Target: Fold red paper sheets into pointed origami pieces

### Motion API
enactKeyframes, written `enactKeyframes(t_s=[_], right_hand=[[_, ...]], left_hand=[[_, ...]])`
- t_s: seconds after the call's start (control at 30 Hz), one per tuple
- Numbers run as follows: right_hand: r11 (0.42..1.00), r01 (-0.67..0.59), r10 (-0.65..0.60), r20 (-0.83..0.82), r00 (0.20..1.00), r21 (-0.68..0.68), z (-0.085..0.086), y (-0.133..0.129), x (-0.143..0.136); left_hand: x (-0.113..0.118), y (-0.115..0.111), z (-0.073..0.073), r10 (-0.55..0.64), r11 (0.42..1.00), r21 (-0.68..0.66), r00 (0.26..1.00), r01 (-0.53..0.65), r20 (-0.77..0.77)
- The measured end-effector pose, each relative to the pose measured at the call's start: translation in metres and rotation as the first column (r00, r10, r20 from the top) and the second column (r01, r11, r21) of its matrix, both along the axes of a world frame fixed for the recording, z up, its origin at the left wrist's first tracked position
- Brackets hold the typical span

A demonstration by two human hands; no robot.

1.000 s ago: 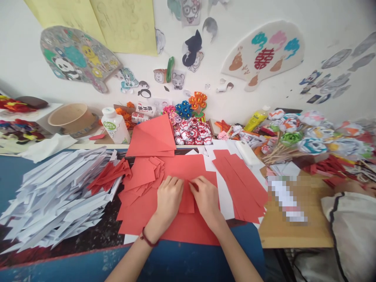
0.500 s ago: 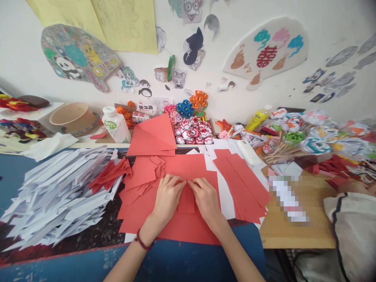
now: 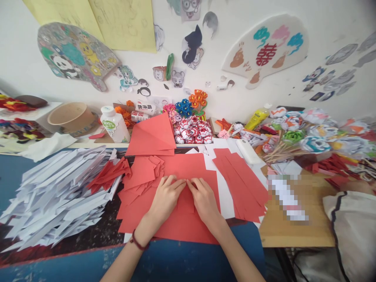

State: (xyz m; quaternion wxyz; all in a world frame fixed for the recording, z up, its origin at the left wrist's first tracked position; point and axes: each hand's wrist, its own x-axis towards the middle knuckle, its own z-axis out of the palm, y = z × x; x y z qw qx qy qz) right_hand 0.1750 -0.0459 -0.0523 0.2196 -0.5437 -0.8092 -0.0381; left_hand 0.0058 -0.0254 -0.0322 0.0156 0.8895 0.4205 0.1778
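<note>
**Two hands press one small red paper**

Two hands are ours, and both lie flat on a small red paper piece (image 3: pixel 185 200). Our left hand (image 3: pixel 164 199) covers its left side. Our right hand (image 3: pixel 204 200) covers its right side. The fingers are spread out and pushing down, not curled around anything. Our fingertips almost meet at the top of the piece.

The small red piece is longer than it is wide. Its long way runs from us toward the wall. Its far end sits under our fingertips and its near end points back at us.

It lies on a big red sheet (image 3: pixel 182 227) in the middle of the blue table (image 3: pixel 182 262). We see a red string (image 3: pixel 135 242) on our left wrist.

Left of us is a big heap of white folded papers (image 3: pixel 55 196). Small red squares (image 3: pixel 143 172) lie just beside our left hand. Long red strips (image 3: pixel 241 184) lie to the right. A white bottle (image 3: pixel 114 124) and a brown bowl (image 3: pixel 72 116) stand near the wall. Paper flowers on sticks (image 3: pixel 305 135) lie far to the right.
</note>
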Motion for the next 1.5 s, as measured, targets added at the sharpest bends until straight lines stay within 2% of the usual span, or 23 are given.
enactKeyframes(t_s=[0.27,0.43,0.57,0.77,1.1,1.37,1.5], right_hand=[[0.998,-0.025,0.025,-0.007,1.000,-0.058,0.003,-0.001,0.003],[0.996,-0.037,0.042,0.052,0.998,-0.086,0.003,-0.001,0.008],[0.996,-0.033,0.042,0.096,0.994,-0.086,0.002,-0.001,0.010],[0.995,-0.060,0.068,0.103,0.992,-0.079,0.000,-0.003,0.010],[0.983,0.004,-0.030,-0.144,0.989,-0.182,0.007,-0.003,0.013],[0.989,0.054,-0.032,0.153,0.988,-0.139,0.008,-0.005,0.010],[0.993,0.062,-0.037,0.229,0.973,-0.103,0.011,-0.016,0.019]], left_hand=[[-0.002,-0.005,0.000,-0.031,0.991,0.121,0.982,0.054,-0.187],[-0.006,-0.008,0.001,-0.044,0.993,0.099,0.967,0.070,-0.249],[-0.014,-0.012,-0.003,-0.066,0.990,0.103,0.961,0.097,-0.267],[-0.015,-0.015,-0.009,-0.038,0.996,0.073,0.970,0.056,-0.240],[-0.007,-0.014,-0.006,-0.027,0.999,0.040,0.975,0.036,-0.219],[-0.007,-0.016,-0.008,-0.014,0.999,0.043,0.977,0.024,-0.210],[-0.006,-0.017,-0.008,-0.002,0.999,0.040,0.977,0.011,-0.215]])
